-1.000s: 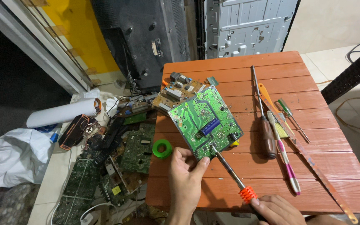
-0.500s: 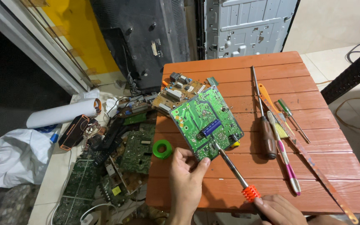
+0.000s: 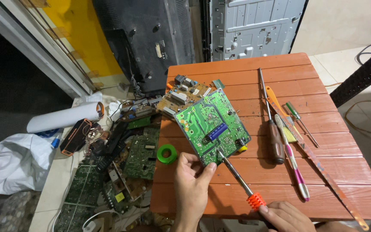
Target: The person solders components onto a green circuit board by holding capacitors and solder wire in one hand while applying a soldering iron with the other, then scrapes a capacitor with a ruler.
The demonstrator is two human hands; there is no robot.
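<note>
Head view: compared with half a second ago, the metal-shafted soldering iron with the orange ribbed collar (image 3: 237, 177) has barely shifted; its tip sits on the near edge of the green rectangular circuit board (image 3: 212, 126), as before. Compared with one second ago, the shaft lies slightly flatter and the collar sits a little further right.

Left hand (image 3: 192, 187): thumb and forefinger pinched closed on the board's near corner, grip tight, holding that corner against the red slatted wooden tabletop (image 3: 254, 73). Right hand (image 3: 285, 217): at the bottom frame edge, closed around the iron's handle just behind the collar; fingers partly cut off by the frame.

Edges and room: board lies tilted near the tabletop's left edge, overlapping a tan component-laden circuit board (image 3: 181, 95) behind it. Small green tape roll (image 3: 166, 153) sits at the left edge, just beside the left hand. Bare slats lie between the board and the tool row to the right: brown-handled screwdriver (image 3: 275, 144), pink-and-white toothbrush (image 3: 295, 165), small green-handled screwdriver (image 3: 299, 119), long thin metal strip (image 3: 323, 172).

Materials: board glossy green with a blue cylindrical capacitor; tabletop grooved, painted. Scrap boards lie piled on the floor to the left.
</note>
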